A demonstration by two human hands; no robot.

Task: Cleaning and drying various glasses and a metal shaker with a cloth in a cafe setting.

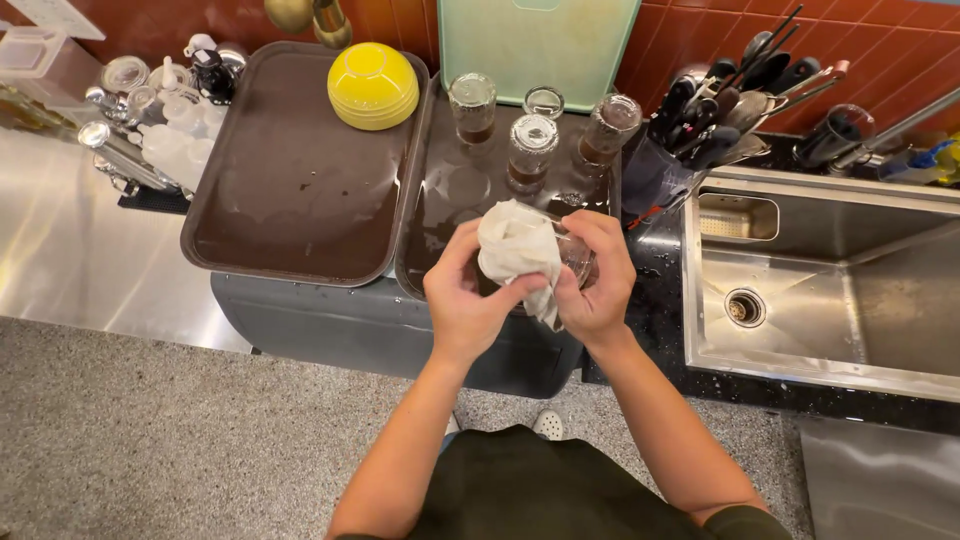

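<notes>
A steel sink (800,300) sits to the right of a dark counter (660,310) where two brown trays (290,190) lie side by side, the left one bearing stacked yellow bowls (373,85). On the right tray, four upturned jars (530,150) stand in a cluster, a caddy of dark-handled utensils (720,110) just beside them. Over that tray's near edge, a person holds a clear glass (578,258) on its side. The right hand (600,285) wraps closed around the glass wall; the left hand (465,300) pinches a white cloth (515,250), bunched into and over the mouth. The glass looks light, rigid and breakable, likely slick where wet, so a full-palm hold round the body seems safer than the rim. The cloth is soft and gives no support.
</notes>
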